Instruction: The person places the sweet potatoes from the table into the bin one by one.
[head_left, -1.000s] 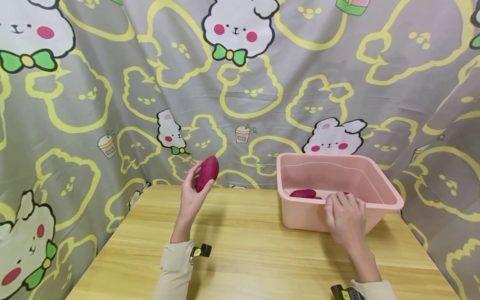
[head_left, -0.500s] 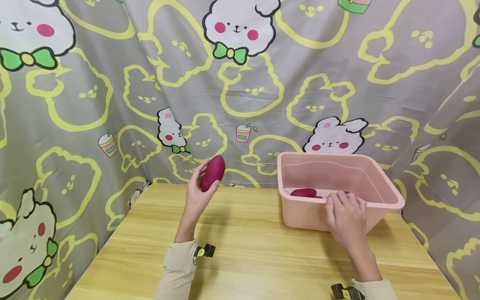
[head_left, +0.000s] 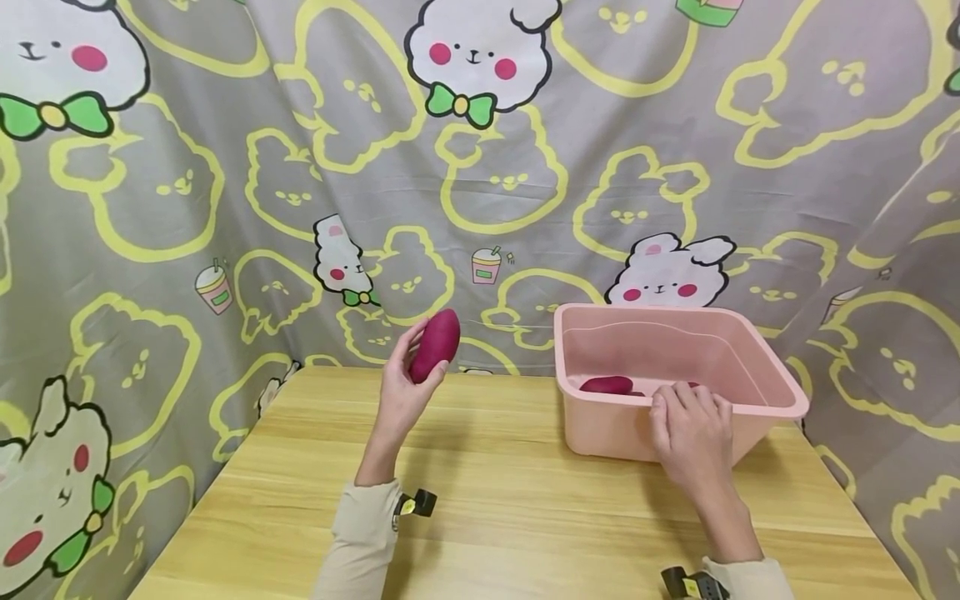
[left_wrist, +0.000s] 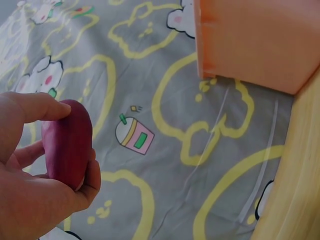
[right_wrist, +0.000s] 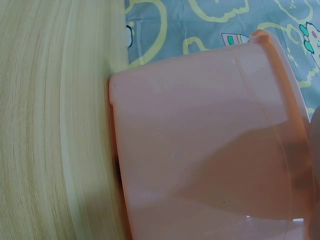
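Note:
My left hand [head_left: 400, 398] holds a purple sweet potato [head_left: 438, 343] above the table, left of the bin. In the left wrist view the thumb and fingers wrap around the sweet potato [left_wrist: 70, 145], which stands nearly upright. A pink plastic bin [head_left: 611, 427] is at the right of the table. Over its near rim curl the fingers of my right hand [head_left: 693, 433]. Inside the bin lies another purple sweet potato [head_left: 609, 385], and a bit of dark red shows behind the right hand. The near wall hides much of the bin's floor.
The wooden table [head_left: 510, 500] runs up to a grey patterned curtain [head_left: 517, 208] at the back and sides. In the right wrist view the bin's outer wall [right_wrist: 200, 135] fills most of the picture.
My left hand has moved a little to the right with the sweet potato, which leans slightly more to the right. The right hand and the bin have stayed in place.

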